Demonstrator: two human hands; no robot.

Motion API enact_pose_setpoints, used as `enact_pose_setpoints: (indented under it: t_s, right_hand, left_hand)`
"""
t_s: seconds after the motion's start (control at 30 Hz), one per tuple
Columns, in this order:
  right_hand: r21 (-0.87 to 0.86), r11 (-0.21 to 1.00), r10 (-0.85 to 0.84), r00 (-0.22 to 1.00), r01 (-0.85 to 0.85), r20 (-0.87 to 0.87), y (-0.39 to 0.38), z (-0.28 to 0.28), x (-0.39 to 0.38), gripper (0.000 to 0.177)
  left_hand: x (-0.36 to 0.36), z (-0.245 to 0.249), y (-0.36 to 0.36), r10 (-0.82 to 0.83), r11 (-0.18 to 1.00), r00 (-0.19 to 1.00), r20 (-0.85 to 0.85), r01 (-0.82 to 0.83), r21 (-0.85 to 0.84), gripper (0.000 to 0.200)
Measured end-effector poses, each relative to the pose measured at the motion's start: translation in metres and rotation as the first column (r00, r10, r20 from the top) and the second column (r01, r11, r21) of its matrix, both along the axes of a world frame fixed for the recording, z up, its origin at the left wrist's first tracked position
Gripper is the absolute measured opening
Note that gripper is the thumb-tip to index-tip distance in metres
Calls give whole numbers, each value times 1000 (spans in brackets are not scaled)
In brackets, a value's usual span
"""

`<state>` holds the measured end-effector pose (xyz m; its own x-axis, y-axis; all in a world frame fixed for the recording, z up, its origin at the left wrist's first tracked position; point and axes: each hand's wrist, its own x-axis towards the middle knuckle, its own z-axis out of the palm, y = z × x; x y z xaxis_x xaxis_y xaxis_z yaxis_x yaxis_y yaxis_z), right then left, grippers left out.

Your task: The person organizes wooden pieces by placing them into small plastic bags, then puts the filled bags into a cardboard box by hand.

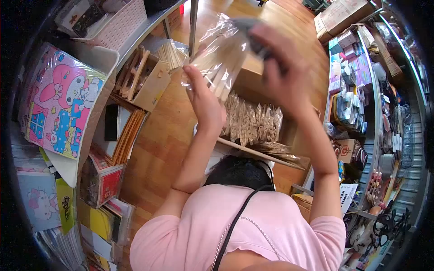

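My left hand (206, 104) holds up a clear plastic pack of flat wooden sticks (221, 63), thumb on its near side. My right hand (289, 67), blurred by motion, is closed round a dark grey hand-held tool (248, 28), whose front end overlaps the top of the pack. The tool's exact kind cannot be made out. Below both hands stands an open cardboard box (296, 131) holding rows of similar wrapped wooden packs (253, 118). A few packs (278, 149) lie flat along its near side.
Shelves with picture-covered packs (68, 101) and a white basket (120, 22) rise on the left. Beneath them sits a smaller carton (151, 88) with wooden pieces. Stocked metal shelving (375, 90) lines the right. A black bag (237, 173) hangs at my chest. Wooden floor (156, 153) shows between.
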<state>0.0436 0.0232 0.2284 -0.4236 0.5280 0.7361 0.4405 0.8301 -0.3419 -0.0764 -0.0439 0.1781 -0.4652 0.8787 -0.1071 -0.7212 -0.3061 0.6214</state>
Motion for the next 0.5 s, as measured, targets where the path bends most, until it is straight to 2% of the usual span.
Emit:
enact_pose_setpoints:
  t_s: [0.03,0.1,0.13,0.17,0.2,0.23,0.3,0.37,0.43,0.5]
  right_hand:
    - [185,976,88,986,-114,142,-14,0,-9,41]
    - [186,970,113,969,-155,222,-31,-18,-26,43]
    - [185,957,187,961,-225,202,-18,-18,-24,42]
    - [184,957,185,962,-223,201,-3,-19,-20,42]
    - [103,990,78,984,-95,160,13,-19,-14,41]
    - [12,999,-33,992,31,124,25,-23,-9,40]
    - [-241,968,-71,997,73,17,45,-26,5,39]
    - [-241,969,-74,996,62,-39,37,-26,14,43]
    - [-27,999,-37,999,37,-3,3,-15,5,47]
    - [174,952,215,955,-252,202,-14,-21,-14,51]
  left_hand:
    - [0,1,1,-31,994,997,72,38,-99,63]
    - [11,-2,1,6,997,1000,27,-4,-83,63]
    - [17,-5,0,49,997,999,-16,-50,-64,63]
    - [21,-6,0,99,994,994,-55,-101,-40,64]
    - [16,-6,-9,-37,997,989,-142,27,-74,63]
    - [20,-11,-9,39,992,994,-103,-51,-115,63]
    - [17,-17,-11,66,989,990,-122,-81,-120,65]
    - [6,-13,-7,79,991,991,-104,-90,-104,66]
    - [3,-11,-2,97,990,992,-85,-105,-95,67]
    - [8,-11,3,81,982,996,-43,-87,-169,69]
